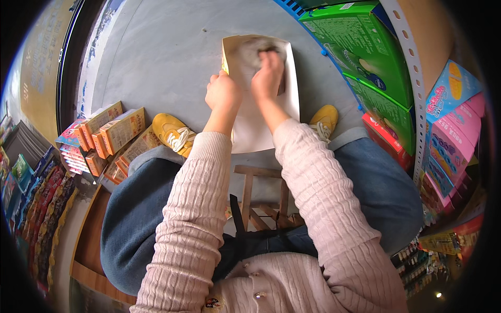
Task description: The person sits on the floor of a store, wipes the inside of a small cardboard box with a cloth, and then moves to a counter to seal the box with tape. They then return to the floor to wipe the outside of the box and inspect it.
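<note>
An open, shallow cardboard box (256, 137), pale inside with a printed yellow outer side, lies on the grey floor between my feet. My left hand (224, 92) is closed around its left wall, fingers on the outer side. Over the far right part of the box is my right hand (270, 74), fingers bent down on a greyish, dark-edged thing (250, 51). Motion blur hides what that thing is; it could be a cloth. A brownish patch shows beside the right palm, and I cannot tell whether it is an object or shadow.
Orange-edged small boxes (123, 131) are stacked left of my left yellow shoe (172, 131). Large green boxes (368, 58) stand at the right by a blue rack edge (332, 64) and a perforated metal upright (418, 90). A wooden stool (256, 171) is below me.
</note>
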`<control>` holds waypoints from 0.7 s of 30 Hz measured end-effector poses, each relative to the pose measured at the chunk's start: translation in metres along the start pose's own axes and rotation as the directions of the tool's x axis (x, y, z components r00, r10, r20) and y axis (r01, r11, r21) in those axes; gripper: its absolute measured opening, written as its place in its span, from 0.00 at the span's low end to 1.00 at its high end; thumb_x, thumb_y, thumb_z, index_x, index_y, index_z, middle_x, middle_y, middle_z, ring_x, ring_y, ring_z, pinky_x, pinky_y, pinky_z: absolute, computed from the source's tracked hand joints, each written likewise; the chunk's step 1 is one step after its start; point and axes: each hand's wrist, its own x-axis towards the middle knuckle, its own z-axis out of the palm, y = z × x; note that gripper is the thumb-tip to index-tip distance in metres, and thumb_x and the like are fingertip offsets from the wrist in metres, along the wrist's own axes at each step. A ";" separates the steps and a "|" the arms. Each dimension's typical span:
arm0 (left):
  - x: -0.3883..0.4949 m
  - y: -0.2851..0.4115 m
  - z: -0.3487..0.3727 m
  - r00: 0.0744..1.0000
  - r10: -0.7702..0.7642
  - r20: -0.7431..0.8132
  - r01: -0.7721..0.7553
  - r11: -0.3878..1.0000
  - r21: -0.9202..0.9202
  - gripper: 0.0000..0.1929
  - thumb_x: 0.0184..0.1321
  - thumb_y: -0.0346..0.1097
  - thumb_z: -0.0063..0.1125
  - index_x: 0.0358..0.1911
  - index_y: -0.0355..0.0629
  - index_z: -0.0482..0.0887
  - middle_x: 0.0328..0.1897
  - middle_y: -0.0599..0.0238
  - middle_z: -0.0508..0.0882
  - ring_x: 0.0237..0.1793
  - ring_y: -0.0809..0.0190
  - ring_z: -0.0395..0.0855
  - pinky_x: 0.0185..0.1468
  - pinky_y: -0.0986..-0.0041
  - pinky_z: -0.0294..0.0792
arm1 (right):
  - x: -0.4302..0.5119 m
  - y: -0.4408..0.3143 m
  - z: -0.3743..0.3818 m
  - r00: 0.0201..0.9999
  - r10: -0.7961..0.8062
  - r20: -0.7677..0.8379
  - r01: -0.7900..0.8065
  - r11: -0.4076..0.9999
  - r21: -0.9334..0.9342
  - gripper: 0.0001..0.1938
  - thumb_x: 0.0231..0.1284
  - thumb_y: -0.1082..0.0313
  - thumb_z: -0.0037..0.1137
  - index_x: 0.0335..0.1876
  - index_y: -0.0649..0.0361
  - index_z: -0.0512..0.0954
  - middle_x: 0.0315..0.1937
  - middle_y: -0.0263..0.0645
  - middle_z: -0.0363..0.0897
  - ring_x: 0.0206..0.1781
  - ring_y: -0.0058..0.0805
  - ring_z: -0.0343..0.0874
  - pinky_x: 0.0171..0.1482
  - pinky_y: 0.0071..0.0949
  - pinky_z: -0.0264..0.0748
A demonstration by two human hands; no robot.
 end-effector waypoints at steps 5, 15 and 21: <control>-0.001 0.004 -0.003 1.000 -0.015 -0.001 0.015 0.999 -0.044 0.15 0.68 0.36 0.44 0.53 0.43 0.79 0.57 0.56 0.79 0.58 0.49 0.80 0.57 0.57 0.74 | 0.030 -0.010 0.006 0.998 -0.043 -0.049 0.041 0.998 -0.043 0.18 0.58 0.79 0.50 0.55 0.63 0.75 0.65 0.48 0.67 0.70 0.50 0.62 0.71 0.43 0.61; 0.004 0.000 -0.003 1.000 -0.012 0.029 0.014 0.997 -0.078 0.15 0.67 0.35 0.45 0.52 0.42 0.80 0.55 0.54 0.80 0.55 0.46 0.82 0.56 0.57 0.75 | 0.061 -0.019 -0.003 0.997 -0.012 0.070 0.025 0.982 -0.188 0.15 0.58 0.76 0.51 0.52 0.59 0.77 0.63 0.43 0.68 0.69 0.44 0.63 0.68 0.41 0.61; 0.003 0.004 -0.002 1.000 -0.013 -0.020 0.011 0.994 -0.112 0.14 0.66 0.34 0.44 0.51 0.41 0.80 0.55 0.54 0.79 0.55 0.46 0.81 0.55 0.56 0.75 | 0.066 -0.014 -0.005 0.987 -0.114 0.113 0.134 0.974 -0.184 0.11 0.53 0.76 0.59 0.43 0.59 0.79 0.63 0.45 0.68 0.66 0.47 0.64 0.69 0.42 0.62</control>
